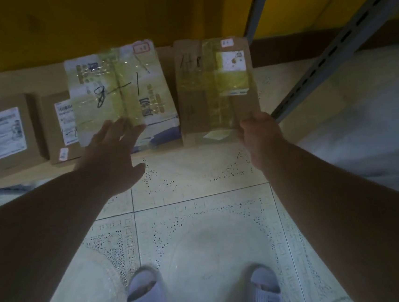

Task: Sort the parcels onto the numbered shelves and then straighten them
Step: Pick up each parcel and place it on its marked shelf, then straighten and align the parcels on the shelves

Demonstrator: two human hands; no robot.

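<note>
Head view: right hand (261, 132) grasping the brown parcel (214, 88) by its near right corner at 1 o'clock; left hand (111, 157) released, fingers spread over the taped white parcel (119, 90) at 11 o'clock. Bare gap between both. Tiled floor (200, 223) below; shelf upright (339, 47) at 2 o'clock.

Overall light: dim, with a green-yellow cast.
Brightest area: the floor tiles (196, 175) at centre, pale and washed.
Darkest area: both forearms toward 7 and 5 o'clock, nearly silhouetted.
Glare: sheen on the clear tape of the two parcels (119, 90) at 12 o'clock; the handwriting stays legible.
Blur: soft throughout; the left hand (111, 157) smears at its fingertips, and a pale mass at 3 o'clock is streaked.
Distortion: wide-angle bending tilts the metal upright (343, 37) at 2 o'clock.
Focus: the sandals (146, 294) at 6 o'clock are fuzzy.
</note>
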